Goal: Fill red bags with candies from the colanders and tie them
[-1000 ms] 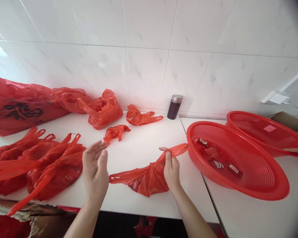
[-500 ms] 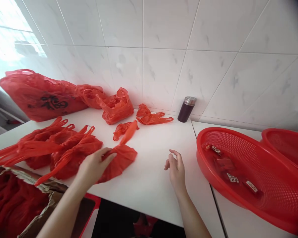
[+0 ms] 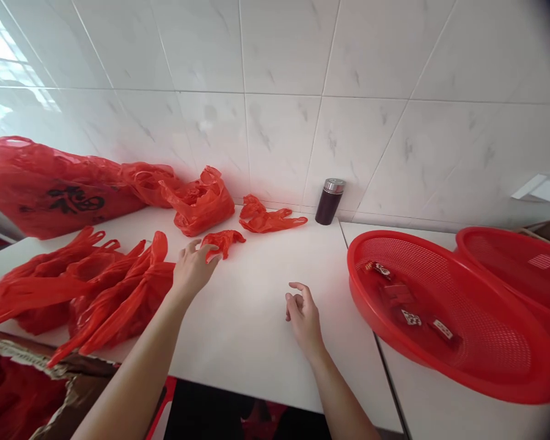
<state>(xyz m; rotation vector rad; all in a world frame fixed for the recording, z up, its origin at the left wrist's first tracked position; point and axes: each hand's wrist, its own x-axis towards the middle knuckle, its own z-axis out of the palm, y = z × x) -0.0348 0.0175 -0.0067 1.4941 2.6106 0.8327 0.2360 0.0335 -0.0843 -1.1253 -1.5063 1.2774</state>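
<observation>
Head view: I am holding my left hand at the near-left end of a small crumpled red bag, which is lying on the white tabletop. Its fingers are curving, the thumb standing slightly apart; I cannot tell whether they are pinching the plastic. My right hand is hanging over the tabletop, empty, fingers loosely curling. I am judging that such thin film is calling for one gathered fold between thumb and index, not a single slippery layer. The left wrist is sitting close to the knotted red bags, so I am favouring a path clear of their handles.
</observation>
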